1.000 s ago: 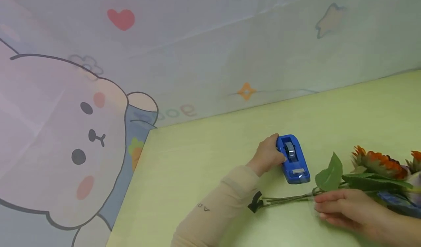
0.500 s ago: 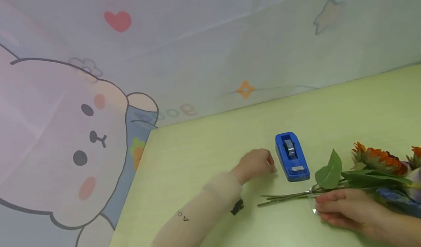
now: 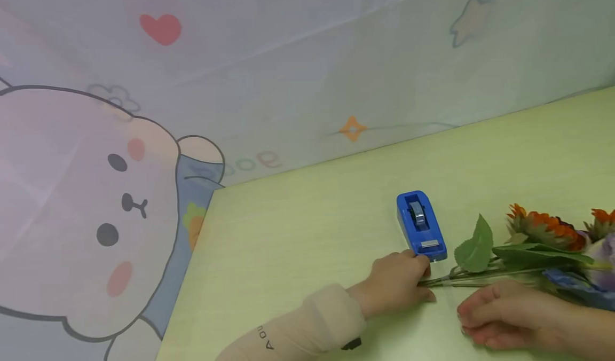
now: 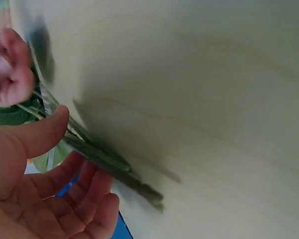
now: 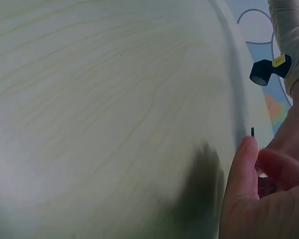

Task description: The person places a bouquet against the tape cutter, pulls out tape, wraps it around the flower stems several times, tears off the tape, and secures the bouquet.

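A bouquet of artificial flowers (image 3: 548,230), with orange, purple and blue blooms, lies on its side at the right of the head view. My left hand (image 3: 396,281) grips the lower ends of its green stems (image 4: 114,172), thumb on one side and fingers curled on the other. A small band of clear tape (image 3: 446,282) shows on the stems just right of that hand. My right hand (image 3: 506,313) is beside the stems, fingers loosely bent, with nothing visible in them. The blue tape dispenser (image 3: 420,227) stands behind my left hand.
The pale yellow-green table (image 3: 298,233) carries the bouquet and dispenser. Behind and left hangs a printed cloth (image 3: 288,83) with a cartoon animal (image 3: 96,201). A dark wrist camera (image 5: 269,69) sits at my left sleeve.
My left hand has let go of the tape dispenser, drawn back, then moved to the stem ends and gripped them. My right hand has come slightly away from the stems.
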### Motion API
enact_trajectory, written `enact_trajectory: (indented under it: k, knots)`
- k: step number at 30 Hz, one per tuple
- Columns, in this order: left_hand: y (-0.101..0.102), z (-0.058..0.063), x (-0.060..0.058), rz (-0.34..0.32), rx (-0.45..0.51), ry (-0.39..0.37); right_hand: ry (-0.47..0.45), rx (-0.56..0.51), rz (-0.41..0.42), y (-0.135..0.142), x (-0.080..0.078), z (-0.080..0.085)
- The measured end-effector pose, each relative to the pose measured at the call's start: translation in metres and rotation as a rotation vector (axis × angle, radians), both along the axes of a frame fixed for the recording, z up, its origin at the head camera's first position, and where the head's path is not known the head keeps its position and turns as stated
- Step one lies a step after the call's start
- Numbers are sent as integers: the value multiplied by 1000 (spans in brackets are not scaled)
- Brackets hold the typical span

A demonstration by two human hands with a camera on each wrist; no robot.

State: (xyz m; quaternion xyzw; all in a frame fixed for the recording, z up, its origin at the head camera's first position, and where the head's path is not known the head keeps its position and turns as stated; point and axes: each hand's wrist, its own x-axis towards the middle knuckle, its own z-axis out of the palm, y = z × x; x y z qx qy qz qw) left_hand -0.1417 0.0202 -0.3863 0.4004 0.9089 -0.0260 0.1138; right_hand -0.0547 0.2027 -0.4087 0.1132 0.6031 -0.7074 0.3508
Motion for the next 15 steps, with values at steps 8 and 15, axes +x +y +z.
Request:
enact_trajectory:
  k: [8, 15]
  knots:
    - [-3, -2, 2, -27, 7, 39, 420, 85, 330, 4, -11, 24]
    - [0, -5, 1, -43, 27, -25, 1236, 855, 403, 1, -24, 22]
